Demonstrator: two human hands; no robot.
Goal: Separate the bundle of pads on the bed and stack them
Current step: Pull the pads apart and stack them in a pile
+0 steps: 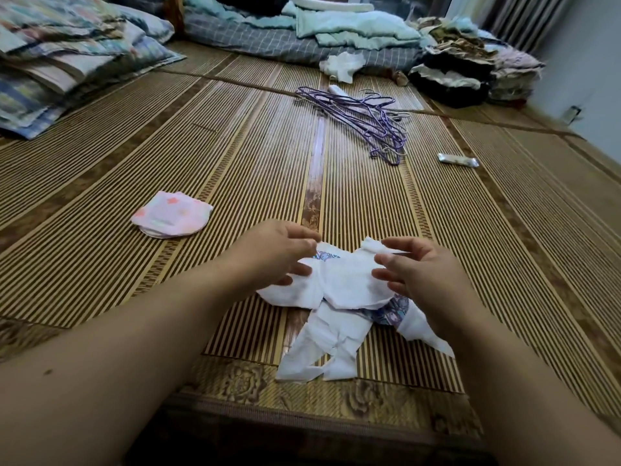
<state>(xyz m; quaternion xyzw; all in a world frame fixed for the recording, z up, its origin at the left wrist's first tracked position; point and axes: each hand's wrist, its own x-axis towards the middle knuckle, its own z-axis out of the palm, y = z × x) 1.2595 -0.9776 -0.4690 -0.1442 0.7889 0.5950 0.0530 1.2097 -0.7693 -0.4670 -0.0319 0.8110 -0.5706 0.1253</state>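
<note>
Left hand (279, 253) and right hand (416, 274) at one bundle of pads (342, 284).
Each hand pinches an edge of the white bundle, which lies near the front edge of the bed (235, 146). Beyond, left: one pink pad stack (171, 215). Farther: one bunch of purple hangers (363, 119), one wrapped packet (458, 160).

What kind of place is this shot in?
Most likely a home bedroom: a bamboo sleeping mat is spread out, folded quilts are piled at its far end, and purple clothes hangers lie on it.
</note>
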